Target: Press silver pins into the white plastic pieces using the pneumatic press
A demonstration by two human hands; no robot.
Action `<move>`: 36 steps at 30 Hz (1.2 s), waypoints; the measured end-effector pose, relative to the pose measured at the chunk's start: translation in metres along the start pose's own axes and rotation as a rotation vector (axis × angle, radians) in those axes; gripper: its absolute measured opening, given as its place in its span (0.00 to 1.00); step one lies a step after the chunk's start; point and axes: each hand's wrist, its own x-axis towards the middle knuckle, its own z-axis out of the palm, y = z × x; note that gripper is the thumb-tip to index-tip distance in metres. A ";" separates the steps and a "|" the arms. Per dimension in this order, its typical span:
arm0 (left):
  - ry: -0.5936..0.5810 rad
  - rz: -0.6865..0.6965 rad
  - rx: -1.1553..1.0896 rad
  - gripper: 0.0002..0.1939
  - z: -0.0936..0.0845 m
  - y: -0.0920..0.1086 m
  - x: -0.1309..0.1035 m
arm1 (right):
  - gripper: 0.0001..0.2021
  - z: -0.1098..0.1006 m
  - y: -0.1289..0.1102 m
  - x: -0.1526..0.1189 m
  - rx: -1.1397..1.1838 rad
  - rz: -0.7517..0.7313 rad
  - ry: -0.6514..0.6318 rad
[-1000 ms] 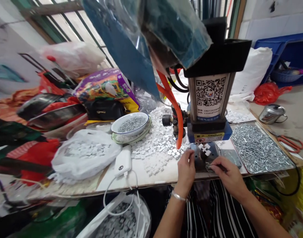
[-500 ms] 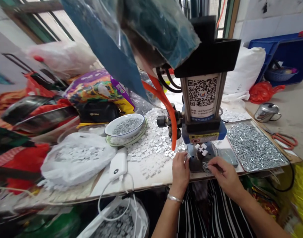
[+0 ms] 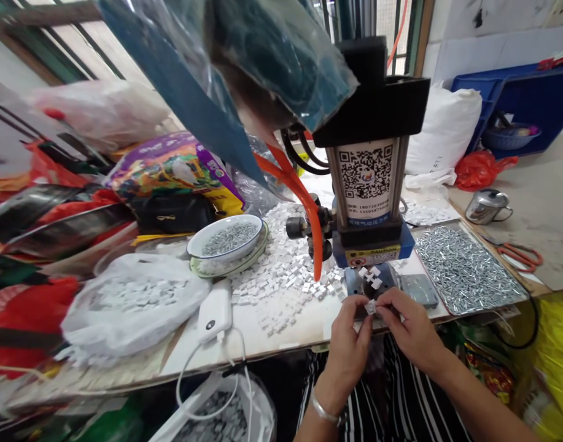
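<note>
White piece (image 3: 371, 306), one and tiny, is held up just above the near edge of the desk (image 3: 309, 319), in front of the press (image 3: 371, 184). It is too small and too covered by fingers to tell which way it points or where its long axis runs. Two hands meet on it. The left hand (image 3: 348, 341) comes from the left, its grip barely parted, thumb and index finger clamped on the piece. The right hand (image 3: 412, 325) comes from the other side, its grip nearly together, fingertips pinching the piece's right edge.

Just behind the fingers, on the press's base, sits a cluster of about four small white squares (image 3: 376, 283). Left of the press, loose white pieces (image 3: 281, 258), too many to count, spread across the desk. Beyond them toward the left end are one enamel bowl (image 3: 232, 253) of metal pins, resting on one green bowl (image 3: 244, 265), and one white bag (image 3: 83, 337) of pieces. One power bank (image 3: 214, 310) lies near the near edge. Right of the press is one tray (image 3: 493, 307) heaped with uncountable pins (image 3: 469, 264); beside it are one pair of scissors (image 3: 503, 248) and one metal mug (image 3: 486, 207).
</note>
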 end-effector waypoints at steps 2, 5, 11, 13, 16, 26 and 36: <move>-0.007 -0.036 -0.030 0.11 0.001 0.002 -0.001 | 0.07 -0.001 0.001 0.000 -0.041 -0.019 -0.001; -0.014 -0.070 -0.046 0.10 0.001 0.001 -0.002 | 0.08 -0.003 0.003 -0.001 -0.105 -0.051 -0.001; -0.030 -0.050 -0.015 0.09 0.003 0.000 -0.001 | 0.08 -0.005 0.003 -0.001 -0.162 -0.093 0.011; -0.034 -0.049 -0.017 0.09 0.005 0.000 -0.001 | 0.08 -0.006 0.004 -0.001 -0.170 -0.105 0.005; -0.046 -0.073 -0.058 0.09 0.008 0.000 -0.001 | 0.10 -0.005 0.006 -0.002 -0.227 -0.138 0.001; 0.002 -0.240 -0.298 0.07 0.011 -0.001 0.000 | 0.19 -0.003 0.014 -0.010 -0.211 -0.236 -0.005; -0.014 -0.240 -0.397 0.07 0.014 0.004 0.002 | 0.16 0.002 0.015 -0.008 -0.161 -0.250 0.049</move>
